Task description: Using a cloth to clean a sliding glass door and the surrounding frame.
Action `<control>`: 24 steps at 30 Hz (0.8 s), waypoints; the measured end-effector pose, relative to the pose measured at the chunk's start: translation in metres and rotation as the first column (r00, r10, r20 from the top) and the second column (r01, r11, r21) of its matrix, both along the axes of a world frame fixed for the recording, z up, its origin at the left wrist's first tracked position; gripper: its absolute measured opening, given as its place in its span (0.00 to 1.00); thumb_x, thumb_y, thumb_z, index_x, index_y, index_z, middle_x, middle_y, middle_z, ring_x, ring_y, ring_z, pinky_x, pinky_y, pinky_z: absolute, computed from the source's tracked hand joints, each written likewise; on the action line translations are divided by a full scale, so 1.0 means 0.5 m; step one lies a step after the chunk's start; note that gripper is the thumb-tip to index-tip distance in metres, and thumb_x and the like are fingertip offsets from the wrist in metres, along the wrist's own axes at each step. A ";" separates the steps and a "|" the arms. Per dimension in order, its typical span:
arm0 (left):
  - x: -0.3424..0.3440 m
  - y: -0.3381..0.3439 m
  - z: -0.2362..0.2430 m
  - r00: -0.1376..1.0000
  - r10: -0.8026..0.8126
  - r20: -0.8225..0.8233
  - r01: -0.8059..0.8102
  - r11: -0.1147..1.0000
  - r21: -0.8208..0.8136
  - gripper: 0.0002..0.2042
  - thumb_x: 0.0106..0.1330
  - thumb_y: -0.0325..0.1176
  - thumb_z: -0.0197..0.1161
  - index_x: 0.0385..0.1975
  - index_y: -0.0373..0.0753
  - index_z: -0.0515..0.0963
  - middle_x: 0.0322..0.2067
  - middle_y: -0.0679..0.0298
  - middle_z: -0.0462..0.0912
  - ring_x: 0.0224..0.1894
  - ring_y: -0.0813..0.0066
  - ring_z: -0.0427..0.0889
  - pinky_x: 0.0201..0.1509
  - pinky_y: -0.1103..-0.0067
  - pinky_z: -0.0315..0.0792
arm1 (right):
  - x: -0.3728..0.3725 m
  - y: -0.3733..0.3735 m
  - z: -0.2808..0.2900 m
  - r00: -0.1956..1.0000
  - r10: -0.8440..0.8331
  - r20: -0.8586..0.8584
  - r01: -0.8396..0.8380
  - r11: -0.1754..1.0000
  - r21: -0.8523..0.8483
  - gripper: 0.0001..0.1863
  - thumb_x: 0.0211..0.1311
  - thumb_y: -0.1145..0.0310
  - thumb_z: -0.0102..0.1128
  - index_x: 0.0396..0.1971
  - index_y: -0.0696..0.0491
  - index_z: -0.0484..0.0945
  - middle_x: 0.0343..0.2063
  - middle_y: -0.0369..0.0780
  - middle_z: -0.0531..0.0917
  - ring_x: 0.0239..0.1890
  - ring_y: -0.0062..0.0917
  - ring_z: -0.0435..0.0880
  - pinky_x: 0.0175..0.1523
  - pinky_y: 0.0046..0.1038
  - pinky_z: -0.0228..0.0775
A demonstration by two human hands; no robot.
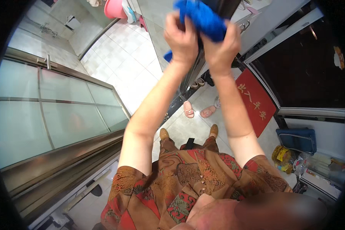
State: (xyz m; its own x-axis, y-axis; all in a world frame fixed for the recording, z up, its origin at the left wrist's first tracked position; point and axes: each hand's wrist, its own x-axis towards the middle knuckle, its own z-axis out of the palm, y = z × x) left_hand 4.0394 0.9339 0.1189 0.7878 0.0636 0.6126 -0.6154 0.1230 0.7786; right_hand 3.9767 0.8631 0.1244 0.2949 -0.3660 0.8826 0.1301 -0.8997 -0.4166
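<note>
A bright blue cloth (203,19) is bunched up between my two hands, at the top of the view in front of my outstretched arms. My left hand (181,40) grips its left side with the fingers closed. The right end of the cloth is held by my right hand (223,48), its fingers wrapped round it. Beside my left wrist a small blue piece, perhaps a hanging end of the cloth, shows below. Both hands are slightly blurred, and some fingertips are hidden behind the cloth.
On the left stands a frosted glass door (61,103); beyond it lies a tiled floor with a pink basin (115,8). Pink slippers (188,109) sit ahead of my feet. A red mat (253,101), a blue folded bag (297,140) and a yellow-labelled bottle (283,155) are at right.
</note>
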 end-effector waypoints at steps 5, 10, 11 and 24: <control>-0.025 -0.026 -0.354 0.963 0.168 -0.209 -0.099 0.947 0.305 0.15 0.58 0.38 0.62 0.41 0.38 0.73 0.34 0.55 0.80 0.39 0.59 0.81 0.42 0.70 0.73 | -0.012 0.012 -0.335 0.976 -0.018 -0.216 0.048 0.990 0.134 0.16 0.46 0.71 0.61 0.35 0.60 0.69 0.30 0.50 0.73 0.35 0.48 0.74 0.41 0.39 0.67; -0.026 -0.024 -0.446 0.885 0.125 -0.449 0.073 0.915 0.397 0.12 0.58 0.38 0.61 0.38 0.40 0.74 0.31 0.50 0.80 0.36 0.48 0.80 0.38 0.65 0.73 | -0.017 0.013 -0.455 0.938 -0.037 -0.346 0.116 0.970 0.212 0.17 0.42 0.75 0.58 0.36 0.60 0.68 0.31 0.50 0.71 0.37 0.48 0.72 0.41 0.39 0.66; -0.029 -0.017 -0.463 0.847 0.128 -0.515 0.133 0.888 0.439 0.11 0.58 0.38 0.60 0.36 0.40 0.74 0.31 0.49 0.80 0.37 0.48 0.81 0.39 0.66 0.73 | -0.022 0.017 -0.479 0.935 -0.043 -0.353 0.126 0.969 0.214 0.16 0.45 0.72 0.58 0.36 0.60 0.69 0.31 0.49 0.71 0.35 0.47 0.73 0.40 0.38 0.66; -0.084 0.344 -0.442 0.352 -0.166 -0.921 0.134 0.983 -0.126 0.12 0.66 0.33 0.56 0.46 0.35 0.72 0.35 0.60 0.80 0.29 0.73 0.82 0.34 0.79 0.78 | -0.009 0.199 -0.483 0.453 0.792 -0.408 -0.198 0.536 0.820 0.20 0.48 0.76 0.66 0.43 0.54 0.72 0.35 0.40 0.82 0.40 0.28 0.81 0.46 0.30 0.72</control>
